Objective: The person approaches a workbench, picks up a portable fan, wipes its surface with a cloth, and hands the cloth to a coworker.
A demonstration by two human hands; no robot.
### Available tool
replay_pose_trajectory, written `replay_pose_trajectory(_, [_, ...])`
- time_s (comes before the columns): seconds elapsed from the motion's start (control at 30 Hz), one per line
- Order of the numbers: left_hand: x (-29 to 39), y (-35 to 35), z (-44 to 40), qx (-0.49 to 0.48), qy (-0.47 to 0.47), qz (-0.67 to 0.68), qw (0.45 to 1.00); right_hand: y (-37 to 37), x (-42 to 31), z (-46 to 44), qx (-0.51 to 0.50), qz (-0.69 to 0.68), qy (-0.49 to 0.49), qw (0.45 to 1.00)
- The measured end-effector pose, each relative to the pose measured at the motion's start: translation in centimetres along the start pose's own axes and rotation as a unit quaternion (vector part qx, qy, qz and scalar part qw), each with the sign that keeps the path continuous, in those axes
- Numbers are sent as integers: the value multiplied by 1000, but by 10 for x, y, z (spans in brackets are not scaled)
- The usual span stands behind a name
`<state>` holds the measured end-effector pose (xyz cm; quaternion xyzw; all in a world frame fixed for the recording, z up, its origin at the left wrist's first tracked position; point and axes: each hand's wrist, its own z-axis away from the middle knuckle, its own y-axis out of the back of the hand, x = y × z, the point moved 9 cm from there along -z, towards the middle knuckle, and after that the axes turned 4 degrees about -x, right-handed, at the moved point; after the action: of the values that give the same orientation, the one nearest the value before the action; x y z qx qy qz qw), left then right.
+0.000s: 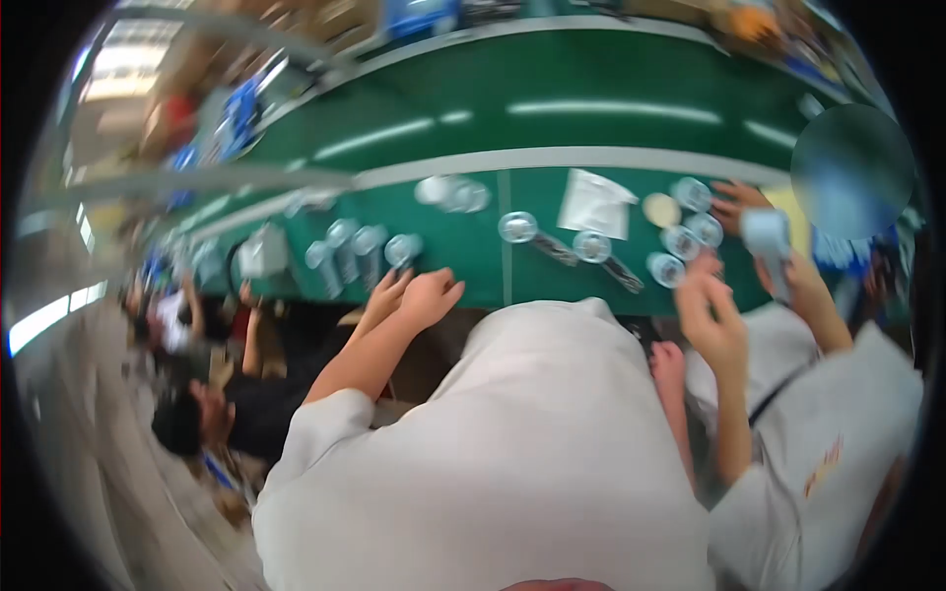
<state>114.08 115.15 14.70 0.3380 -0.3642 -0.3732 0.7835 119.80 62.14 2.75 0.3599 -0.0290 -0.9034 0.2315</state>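
Note:
My left hand (429,298) is over the front edge of the green table (473,251), its fingers loosely bent and apart, holding nothing visible. Beside it, another person's hand (390,288) reaches to a round-headed item (402,249). Close to my right side, below the table edge, is my right hand (668,361); its fingers are blurred, and what they hold, if anything, cannot be made out. Two round-headed items with dark strips, one left (517,228) and one right (592,247), lie between my hands, below a white packet (596,204).
A co-worker (838,453) on the right has one hand (711,310) near several round items (680,241) and a pale device (767,236) by the other arm. Another person (266,409) sits left. More round-headed items (342,236) and a white bag (263,252) stand left.

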Motion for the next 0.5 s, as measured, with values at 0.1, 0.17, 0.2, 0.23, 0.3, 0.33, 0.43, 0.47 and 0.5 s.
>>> replay_pose_trajectory(0.1, [-89,49,30,174,97,9,980,2,-22,-13,-14,85,13,996])
replay_pose_trajectory(0.17, [-114,82,40,273,93,-47,956,2,-33,-15,-12,126,21,992])
replay_pose_trajectory(0.2, [-113,93,38,281,74,-113,950,0,-43,-16,-13,146,27,989])
replay_pose_trajectory(0.23, [-115,94,31,282,77,-106,950,0,-47,-17,-11,158,32,987])
replay_pose_trajectory(0.3, [-99,89,10,244,32,-151,957,-5,-55,-18,-10,178,39,983])
replay_pose_trajectory(0.33, [-93,86,0,222,20,-169,960,-10,-58,-18,-10,184,44,982])
replay_pose_trajectory(0.43, [-114,51,-38,67,101,-166,979,-12,-51,-14,0,176,35,984])
replay_pose_trajectory(0.47, [-118,42,-45,16,126,-127,984,-11,-46,-11,8,150,0,989])
replay_pose_trajectory(0.5, [-112,46,-45,20,117,-114,986,-10,-41,-8,17,123,-35,992])
